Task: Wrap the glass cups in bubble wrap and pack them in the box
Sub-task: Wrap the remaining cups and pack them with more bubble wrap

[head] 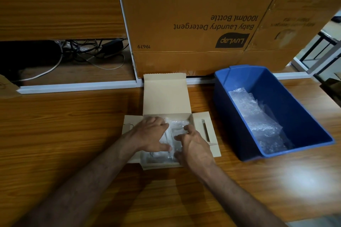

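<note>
A small open cardboard box [166, 97] lies on the wooden table with its lid flap standing up at the back and side flaps spread. Inside it sit bubble-wrapped bundles [176, 127]; the glass under the wrap is not discernible. My left hand [151, 134] lies palm down on the left bundle, fingers spread and pressing. My right hand [191, 143] is inside the box on the right bundle, its fingers curled around the wrap's edge.
A blue plastic bin [299, 116] holding loose bubble wrap [258, 120] stands right of the box. A large brown carton [193, 24] rises behind. Cables [83, 49] lie in a shelf recess at back left. The wooden table [55, 125] stretches left and forward.
</note>
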